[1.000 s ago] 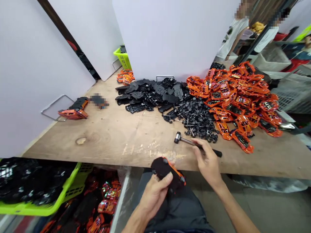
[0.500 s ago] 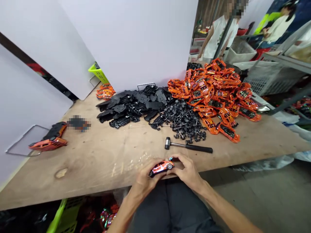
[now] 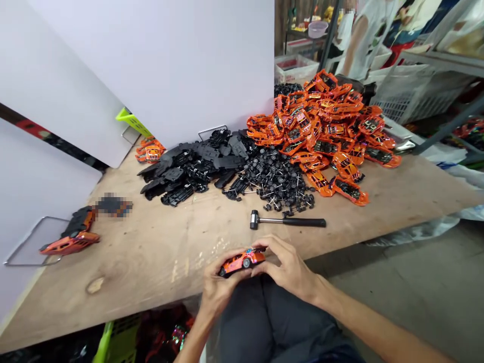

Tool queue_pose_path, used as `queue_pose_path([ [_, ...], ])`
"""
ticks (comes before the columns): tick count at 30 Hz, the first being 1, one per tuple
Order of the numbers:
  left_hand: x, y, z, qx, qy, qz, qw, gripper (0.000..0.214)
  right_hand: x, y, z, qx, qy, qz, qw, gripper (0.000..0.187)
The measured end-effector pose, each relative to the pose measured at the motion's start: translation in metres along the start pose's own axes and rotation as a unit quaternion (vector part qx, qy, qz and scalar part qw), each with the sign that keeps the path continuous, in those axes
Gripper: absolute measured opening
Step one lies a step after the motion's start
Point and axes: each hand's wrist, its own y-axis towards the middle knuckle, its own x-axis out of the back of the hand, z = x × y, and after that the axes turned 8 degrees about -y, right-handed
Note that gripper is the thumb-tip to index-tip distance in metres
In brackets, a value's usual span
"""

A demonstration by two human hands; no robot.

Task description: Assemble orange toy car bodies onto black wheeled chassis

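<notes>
An orange toy car (image 3: 238,263) with a dark base and grey wheels is held near the table's front edge, its side facing me. My left hand (image 3: 217,285) is closed around its left end, thumb along the bottom. The fingers and thumb of my right hand (image 3: 289,264) pinch its right end, by a dark spoiler-like part (image 3: 260,249). Beyond my hands lies a hammer (image 3: 287,221) with a black head and a black grip. The underside of the car is hidden.
Black car bases (image 3: 189,169), wheels on axles (image 3: 278,176) and orange car shells (image 3: 321,121) lie in piles along the back. Orange and black cars (image 3: 73,232) rest at left by a wire handle (image 3: 26,242). A green basket (image 3: 117,338) sits below the table.
My view has swung slightly, so things on the table sit further left. Both hands still hold the toy car, which is tilted a little differently. A person in the background has moved.
</notes>
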Motion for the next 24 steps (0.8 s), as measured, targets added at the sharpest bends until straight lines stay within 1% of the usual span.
queue_pose_path([
  [4,-0.003,-0.002,-0.004,0.011,-0.052,-0.027,0.998,0.037,0.010,0.002,0.023,0.067,-0.088,0.029,0.993,0.034],
  [6,-0.004,-0.001,-0.004,0.004,-0.070,-0.037,0.997,0.037,0.011,0.005,0.028,0.097,-0.119,0.025,0.988,0.038],
  [9,-0.002,0.002,0.000,0.007,-0.085,-0.050,0.995,0.038,0.007,0.012,0.028,0.108,-0.110,0.006,0.988,0.045],
  [12,-0.001,0.001,0.006,0.025,-0.121,-0.058,0.991,0.047,0.006,0.020,0.026,0.078,-0.046,0.030,0.995,0.039],
  [13,0.000,-0.001,0.008,0.029,-0.149,-0.056,0.987,0.051,0.007,0.022,0.025,0.060,-0.032,0.034,0.997,0.041],
  [14,0.001,-0.003,0.010,0.032,-0.179,-0.052,0.982,0.054,0.011,0.024,0.022,0.037,-0.026,0.030,0.999,0.051],
  [15,0.003,-0.006,0.011,0.034,-0.203,-0.048,0.977,0.057,0.015,0.024,0.018,0.011,-0.031,0.015,0.999,0.061],
  [16,0.006,-0.008,0.012,0.038,-0.211,-0.044,0.976,0.058,0.021,0.023,0.011,-0.015,-0.046,-0.009,0.999,0.063],
  [17,0.013,-0.009,0.012,0.045,-0.201,-0.048,0.977,0.059,0.028,0.021,0.003,-0.037,-0.068,-0.036,0.996,0.056],
  [18,0.024,-0.008,0.011,0.053,-0.175,-0.066,0.981,0.060,0.035,0.019,-0.007,-0.052,-0.095,-0.063,0.992,0.042],
  [19,0.039,-0.005,0.009,0.063,-0.142,-0.095,0.983,0.062,0.043,0.016,-0.018,-0.061,-0.127,-0.081,0.987,0.031],
  [20,0.061,0.000,0.005,0.071,-0.104,-0.138,0.982,0.064,0.051,0.012,-0.029,-0.066,-0.157,-0.093,0.981,0.027],
  [21,0.088,0.007,0.000,0.073,-0.061,-0.188,0.978,0.069,0.058,0.008,-0.039,-0.071,-0.181,-0.097,0.976,0.027],
  [22,0.119,0.015,-0.006,0.068,-0.019,-0.235,0.970,0.072,0.065,0.003,-0.048,-0.074,-0.200,-0.096,0.972,0.028],
  [23,0.153,0.025,-0.012,0.038,0.039,-0.290,0.955,0.073,0.071,0.000,-0.054,-0.077,-0.214,-0.095,0.969,0.030],
  [24,0.188,0.034,-0.018,-0.004,0.119,-0.330,0.937,0.074,0.075,-0.003,-0.058,-0.077,-0.225,-0.094,0.967,0.031],
])
